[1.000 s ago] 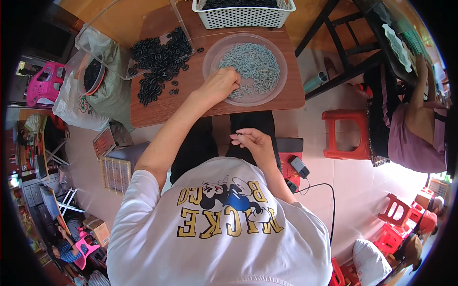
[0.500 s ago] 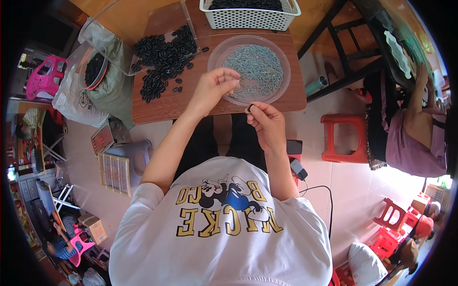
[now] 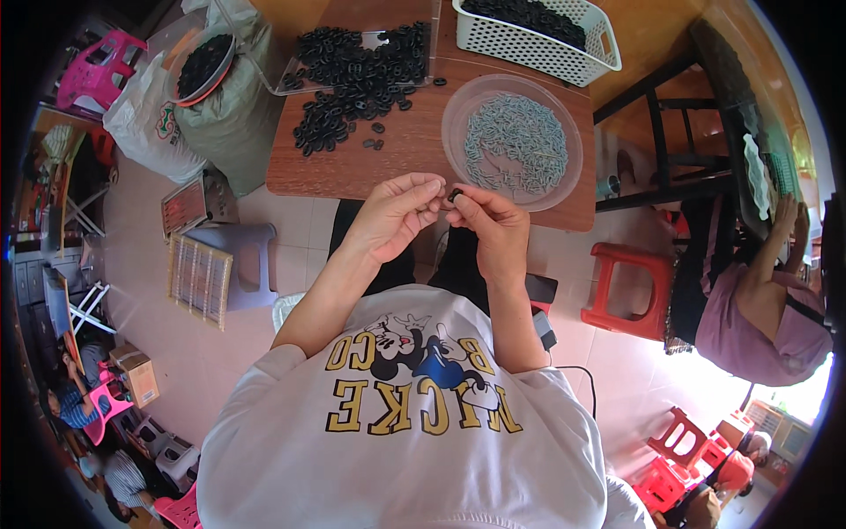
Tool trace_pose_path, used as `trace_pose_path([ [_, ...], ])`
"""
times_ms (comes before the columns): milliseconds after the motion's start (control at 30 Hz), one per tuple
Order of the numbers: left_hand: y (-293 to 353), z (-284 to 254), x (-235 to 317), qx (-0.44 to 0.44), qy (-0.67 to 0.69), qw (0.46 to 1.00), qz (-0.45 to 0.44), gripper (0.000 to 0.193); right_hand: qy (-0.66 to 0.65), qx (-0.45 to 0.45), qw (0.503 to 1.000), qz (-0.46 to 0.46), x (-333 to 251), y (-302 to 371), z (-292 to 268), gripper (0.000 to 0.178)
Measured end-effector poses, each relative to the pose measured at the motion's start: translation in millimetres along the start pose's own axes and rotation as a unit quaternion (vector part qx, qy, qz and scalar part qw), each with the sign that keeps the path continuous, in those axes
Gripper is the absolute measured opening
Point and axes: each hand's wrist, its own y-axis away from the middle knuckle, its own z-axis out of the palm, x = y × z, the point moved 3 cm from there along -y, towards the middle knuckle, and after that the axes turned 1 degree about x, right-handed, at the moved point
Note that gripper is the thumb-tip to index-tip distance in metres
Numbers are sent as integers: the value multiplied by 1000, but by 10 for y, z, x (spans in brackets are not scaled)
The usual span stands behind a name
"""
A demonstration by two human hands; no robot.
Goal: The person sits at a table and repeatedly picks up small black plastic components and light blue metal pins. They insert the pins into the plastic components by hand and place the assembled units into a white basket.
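My right hand (image 3: 499, 227) pinches a small black plastic piece (image 3: 455, 195) between thumb and fingers, just off the table's front edge. Close beside it, my left hand (image 3: 397, 213) has thumb and forefinger pressed together; whatever they hold is too small to make out. The fingertips of both hands nearly meet at the black piece. Beyond my right hand stands a round clear plastic tub (image 3: 454, 132) with many small silvery-blue screws (image 3: 520, 141) in it. Farther left, a heap of black oval pieces with holes (image 3: 352, 101) spills from a clear box (image 3: 434, 44) onto the wooden table (image 3: 414, 145).
A white perforated basket (image 3: 538, 53) of black pieces stands at the table's back. Sacks (image 3: 229, 132) carry a bowl (image 3: 231, 66) at the left. On the right are a red stool (image 3: 627, 286), a black frame (image 3: 652, 132) and another person (image 3: 753, 282) at work.
My left hand has come away from the screw tub and down to my right hand's fingertips, its thumb and forefinger pinched. The whole view has turned somewhat.
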Motion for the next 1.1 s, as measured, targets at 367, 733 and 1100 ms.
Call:
trace_pose_path([
  [367,79,-38,60,55,7,997,48,13,42,1,999,-2,4,-10,173,15],
  [733,135,-19,77,48,-87,990,101,23,62,-4,998,2,8,28,131,17],
  [1100,167,-13,40,51,-162,975,143,24,88,5,996,-1,-9,100,137,16],
])
